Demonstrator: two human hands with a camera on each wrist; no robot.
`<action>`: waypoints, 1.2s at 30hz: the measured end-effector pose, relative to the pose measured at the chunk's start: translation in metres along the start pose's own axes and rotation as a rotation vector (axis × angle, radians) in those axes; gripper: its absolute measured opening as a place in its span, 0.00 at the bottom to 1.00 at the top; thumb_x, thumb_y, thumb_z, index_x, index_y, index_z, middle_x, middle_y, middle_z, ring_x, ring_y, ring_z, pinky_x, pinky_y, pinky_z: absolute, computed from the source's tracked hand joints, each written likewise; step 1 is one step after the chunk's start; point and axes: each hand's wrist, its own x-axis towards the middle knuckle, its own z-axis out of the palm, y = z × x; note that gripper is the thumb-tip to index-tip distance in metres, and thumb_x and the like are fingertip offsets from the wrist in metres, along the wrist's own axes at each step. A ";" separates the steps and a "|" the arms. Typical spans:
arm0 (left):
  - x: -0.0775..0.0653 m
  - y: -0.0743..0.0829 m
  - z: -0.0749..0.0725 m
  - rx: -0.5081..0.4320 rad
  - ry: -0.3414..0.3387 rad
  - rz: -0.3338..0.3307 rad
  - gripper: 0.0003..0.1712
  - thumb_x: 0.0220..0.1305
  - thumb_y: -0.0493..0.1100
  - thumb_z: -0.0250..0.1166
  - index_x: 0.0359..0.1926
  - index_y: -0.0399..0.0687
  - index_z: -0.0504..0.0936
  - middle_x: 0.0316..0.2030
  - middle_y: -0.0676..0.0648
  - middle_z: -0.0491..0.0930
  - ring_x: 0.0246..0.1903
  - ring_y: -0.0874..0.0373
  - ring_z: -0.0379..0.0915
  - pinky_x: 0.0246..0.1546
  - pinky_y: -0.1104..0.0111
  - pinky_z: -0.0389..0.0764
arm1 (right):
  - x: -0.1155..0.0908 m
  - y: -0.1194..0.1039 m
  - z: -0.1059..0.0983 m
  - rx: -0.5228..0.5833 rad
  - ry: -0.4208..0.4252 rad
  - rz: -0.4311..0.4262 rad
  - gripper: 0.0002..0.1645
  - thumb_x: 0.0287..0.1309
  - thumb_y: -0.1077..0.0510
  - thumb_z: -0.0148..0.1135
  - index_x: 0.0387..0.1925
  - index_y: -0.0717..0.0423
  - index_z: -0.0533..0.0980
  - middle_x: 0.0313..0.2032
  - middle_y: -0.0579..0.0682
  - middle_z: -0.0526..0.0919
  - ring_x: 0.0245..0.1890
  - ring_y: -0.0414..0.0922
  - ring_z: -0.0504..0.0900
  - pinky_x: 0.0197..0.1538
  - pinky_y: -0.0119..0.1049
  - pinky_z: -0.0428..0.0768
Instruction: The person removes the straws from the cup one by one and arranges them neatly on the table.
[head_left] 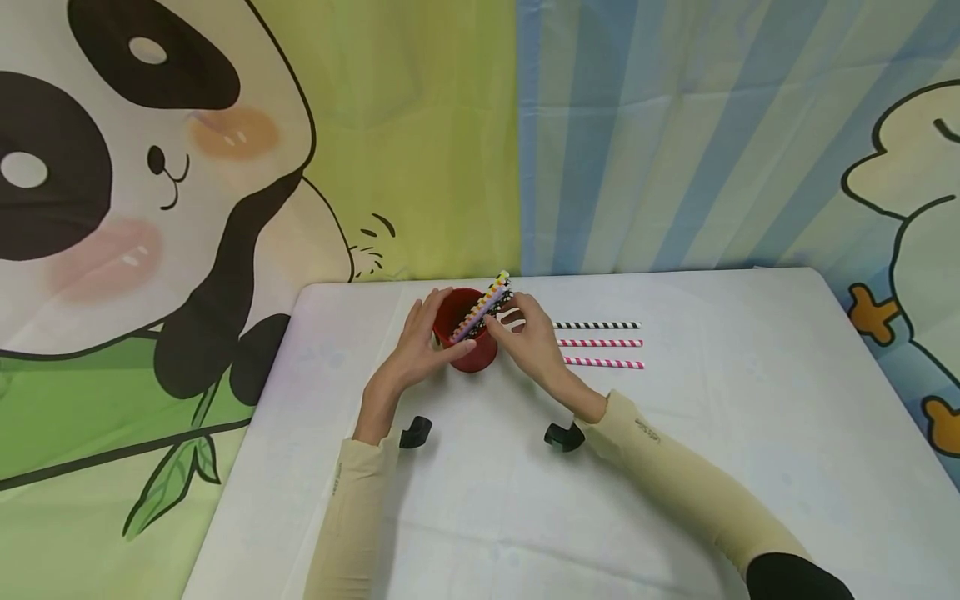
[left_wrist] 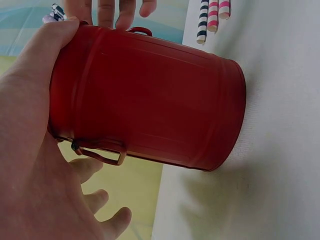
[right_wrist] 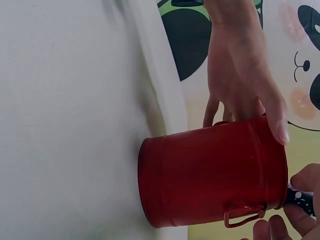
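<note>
A red metal bucket [head_left: 474, 360] with small side handles stands upright on the white table. My left hand [head_left: 411, 352] holds it from the left, the thumb across its near side by the rim and the other fingers spread on the far side. Several patterned paper straws [head_left: 477, 312], yellow, purple and black with white, lean out of its mouth to the right. At the rim, my right hand [head_left: 531, 340] pinches a black straw with white dots [right_wrist: 301, 199] between thumb and fingers. The straws' lower ends are hidden inside the bucket.
Right of the bucket lie a black-and-white striped straw [head_left: 600, 325] and two pink-and-white striped straws [head_left: 606, 343], side by side. Black wrist mounts [head_left: 564, 437] hang under both forearms. A cartoon-print curtain [head_left: 420, 150] closes off the table's back edge.
</note>
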 end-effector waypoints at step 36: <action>0.001 -0.002 0.001 0.006 0.009 0.011 0.54 0.56 0.70 0.69 0.77 0.80 0.48 0.80 0.55 0.43 0.80 0.44 0.26 0.72 0.33 0.45 | 0.007 -0.005 0.009 0.030 0.063 0.026 0.17 0.63 0.49 0.66 0.44 0.56 0.76 0.46 0.54 0.78 0.49 0.51 0.82 0.46 0.38 0.80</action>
